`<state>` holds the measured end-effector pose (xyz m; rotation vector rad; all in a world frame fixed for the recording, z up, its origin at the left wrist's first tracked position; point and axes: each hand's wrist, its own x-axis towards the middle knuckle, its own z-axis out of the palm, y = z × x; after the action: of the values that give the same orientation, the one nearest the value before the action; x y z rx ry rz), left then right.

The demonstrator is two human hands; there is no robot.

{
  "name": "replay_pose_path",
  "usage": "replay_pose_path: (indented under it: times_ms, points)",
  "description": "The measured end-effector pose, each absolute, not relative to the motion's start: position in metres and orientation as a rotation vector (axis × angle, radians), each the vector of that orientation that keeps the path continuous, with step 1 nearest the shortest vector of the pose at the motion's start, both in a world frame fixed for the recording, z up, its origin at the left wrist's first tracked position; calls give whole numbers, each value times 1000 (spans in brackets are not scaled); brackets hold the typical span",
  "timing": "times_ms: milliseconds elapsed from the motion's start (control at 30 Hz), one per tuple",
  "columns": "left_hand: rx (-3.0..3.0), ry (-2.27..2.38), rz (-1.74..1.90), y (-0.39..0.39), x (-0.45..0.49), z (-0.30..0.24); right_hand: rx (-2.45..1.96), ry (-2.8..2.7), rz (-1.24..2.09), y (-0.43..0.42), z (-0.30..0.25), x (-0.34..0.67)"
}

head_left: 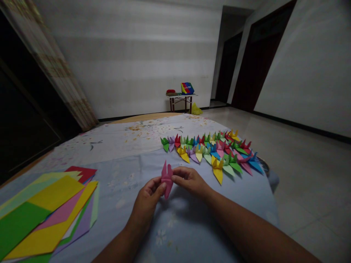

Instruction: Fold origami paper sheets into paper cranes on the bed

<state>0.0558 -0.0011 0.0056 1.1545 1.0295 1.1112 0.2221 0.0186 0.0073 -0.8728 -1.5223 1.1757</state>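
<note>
A pink origami crane (166,179), its wings not spread and its narrow points upward, is held up over the cloth between both hands. My left hand (150,193) pinches its left side, thumb in front. From the right, my right hand (189,179) grips the other edge between thumb and fingers. Beyond and to the right of my hands stand rows of finished paper cranes (218,168) in yellow, green, pink, blue, red and purple. To the left lies a loose pile of coloured paper sheets (63,190).
The round table carries a light blue floral tablecloth (126,186). Past its far edge a small table (181,96) holds a colourful box (187,88) and a red item (170,91). A yellow plastic bag (195,109) lies on the floor beside it. A curtain (60,73) hangs at left.
</note>
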Motion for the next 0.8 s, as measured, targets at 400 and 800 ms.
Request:
replay_pose_path:
  times_ms: [400, 800]
  points:
    - [1207, 1084, 1140, -5, 58, 16, -884, -1428, 1275, 26, -2, 220]
    - [1295, 1230, 1220, -1, 52, 10, -913, -1382, 1269, 23, 4, 219]
